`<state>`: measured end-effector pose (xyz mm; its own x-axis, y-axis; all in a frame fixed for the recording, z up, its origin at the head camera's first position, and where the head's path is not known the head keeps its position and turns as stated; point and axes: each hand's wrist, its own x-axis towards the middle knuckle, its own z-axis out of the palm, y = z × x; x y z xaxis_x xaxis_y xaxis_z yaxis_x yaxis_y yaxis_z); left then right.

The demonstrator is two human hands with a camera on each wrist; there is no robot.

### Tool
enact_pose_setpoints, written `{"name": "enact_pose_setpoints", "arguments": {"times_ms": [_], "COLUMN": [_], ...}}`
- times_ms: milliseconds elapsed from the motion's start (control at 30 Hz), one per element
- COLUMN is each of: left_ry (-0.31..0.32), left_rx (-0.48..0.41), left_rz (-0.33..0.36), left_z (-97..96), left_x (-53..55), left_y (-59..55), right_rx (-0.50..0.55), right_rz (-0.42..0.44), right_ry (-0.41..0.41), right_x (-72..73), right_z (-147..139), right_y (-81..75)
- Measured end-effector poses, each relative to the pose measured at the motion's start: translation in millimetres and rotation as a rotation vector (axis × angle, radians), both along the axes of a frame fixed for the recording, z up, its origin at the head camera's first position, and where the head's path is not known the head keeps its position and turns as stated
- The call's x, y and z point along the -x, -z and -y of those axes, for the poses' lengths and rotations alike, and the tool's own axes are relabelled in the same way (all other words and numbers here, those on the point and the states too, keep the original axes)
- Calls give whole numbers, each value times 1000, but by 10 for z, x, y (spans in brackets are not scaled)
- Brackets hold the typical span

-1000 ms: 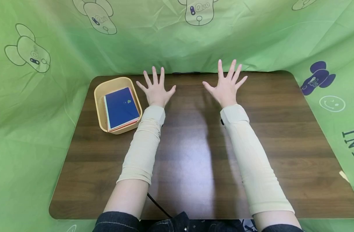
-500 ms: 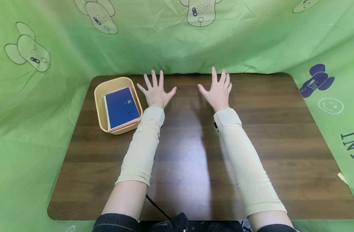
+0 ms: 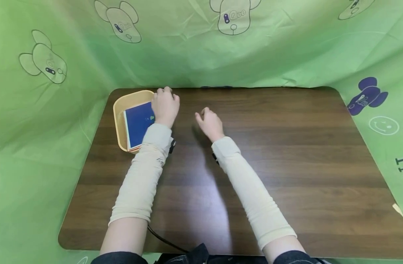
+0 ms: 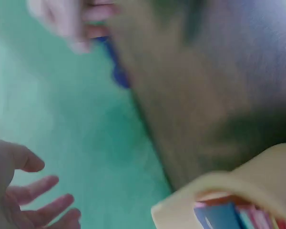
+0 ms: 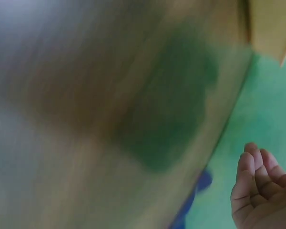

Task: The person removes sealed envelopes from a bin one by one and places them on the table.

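A cream plastic basket (image 3: 119, 126) stands at the back left of the table, holding a stack of thin notebooks with a dark blue notebook (image 3: 137, 123) on top. My left hand (image 3: 166, 107) is over the basket's right rim and hides part of the stack. In the left wrist view its fingers (image 4: 40, 214) are loosely bent with nothing between them, off to the side of the basket. To the right of it, my right hand (image 3: 210, 124) hovers above the wood. Its fingers (image 5: 257, 176) are gently curled and hold nothing in the right wrist view.
The brown wooden table (image 3: 287, 165) has rounded corners. A green printed cloth (image 3: 188, 47) hangs behind it and along both sides. A black cable (image 3: 165, 240) runs near the front edge, below the left forearm.
Both hands were spread wide toward the back of the table. The left has shifted left to the basket, the right has come left and nearer, and the fingers of both have bent.
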<state>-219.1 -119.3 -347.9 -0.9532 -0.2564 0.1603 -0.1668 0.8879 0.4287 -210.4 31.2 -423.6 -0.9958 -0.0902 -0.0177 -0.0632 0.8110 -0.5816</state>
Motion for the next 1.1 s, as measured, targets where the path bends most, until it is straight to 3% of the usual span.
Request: {"name": "enact_pose_setpoints", "arguments": {"times_ms": [133, 333, 433, 567, 833, 1100], "left_ry": [-41, -188, -268, -307, -301, -263], "left_rx": [-170, -337, -387, -411, -375, -333], "left_rz": [-46, -63, -63, -12, 168, 255], "left_z": [317, 829, 1089, 1343, 1484, 1463], "left_x": [-121, -365, -489, -646, -766, -748], "left_y": [-60, -44, 18, 168, 485, 600], "right_rx": [61, 122, 129, 118, 128, 72], "right_rz": [30, 56, 57, 101, 181, 144], "right_ry": [-51, -88, -95, -88, -24, -35], "right_x": [-107, -181, -165, -156, -216, -197], "right_z": [316, 591, 659, 728, 848, 957], "right_y": [83, 121, 82, 26, 14, 47]}}
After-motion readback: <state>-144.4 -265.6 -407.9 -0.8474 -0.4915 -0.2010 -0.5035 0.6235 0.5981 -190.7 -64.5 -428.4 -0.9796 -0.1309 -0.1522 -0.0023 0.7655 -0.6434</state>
